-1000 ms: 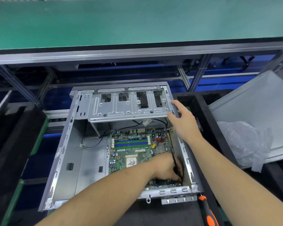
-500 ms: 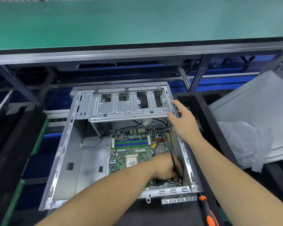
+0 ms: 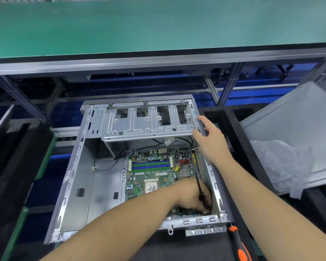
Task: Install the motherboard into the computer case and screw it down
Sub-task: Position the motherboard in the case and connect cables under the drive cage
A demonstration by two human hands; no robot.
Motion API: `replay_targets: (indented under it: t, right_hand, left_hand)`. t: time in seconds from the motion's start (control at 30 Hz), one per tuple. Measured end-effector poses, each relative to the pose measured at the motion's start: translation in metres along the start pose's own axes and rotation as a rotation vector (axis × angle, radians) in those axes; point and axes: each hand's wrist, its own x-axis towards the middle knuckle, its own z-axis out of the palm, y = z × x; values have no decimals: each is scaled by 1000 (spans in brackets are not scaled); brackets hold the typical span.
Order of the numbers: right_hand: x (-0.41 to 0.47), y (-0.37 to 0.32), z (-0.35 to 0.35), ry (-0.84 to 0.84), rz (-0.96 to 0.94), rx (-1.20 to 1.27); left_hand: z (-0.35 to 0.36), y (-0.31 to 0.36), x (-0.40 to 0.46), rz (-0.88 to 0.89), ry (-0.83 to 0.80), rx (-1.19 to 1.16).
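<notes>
So the computer case point(image 3: 77, 178) is lying open on its side in front of me, and the motherboard point(image 3: 154, 172) is sitting flat inside it, over on the right half against the right wall. My left hand point(image 3: 193, 194) is down in the near right corner of the board, fingers curled in around something small right at the board's edge. I can't tell what exactly, it's hidden under my knuckles. A thin black cable point(image 3: 195, 170) runs down from the back of the case and passes right by that hand. My right hand point(image 3: 212, 142) is up on the far right rim of the case, beside the drive cage point(image 3: 147, 121), thumb and fingers loosely wrapped on the metal edge.

An orange and black screwdriver point(image 3: 238, 245) is lying on the worktop just outside the near right corner of the case, nobody touching it. Off to the right there's a grey side panel point(image 3: 294, 117) with a crumpled plastic bag point(image 3: 282, 162) on it.
</notes>
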Motion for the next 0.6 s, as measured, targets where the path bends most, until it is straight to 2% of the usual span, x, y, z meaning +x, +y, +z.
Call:
replay_targets:
  t: [0.33, 0.6]
  right_hand:
    - [0, 0, 0, 6, 7, 17]
    - [0, 1, 0, 0, -4, 12]
  left_hand:
    - [-1, -1, -1, -47, 43, -13]
    - [-2, 2, -1, -81, 13, -9]
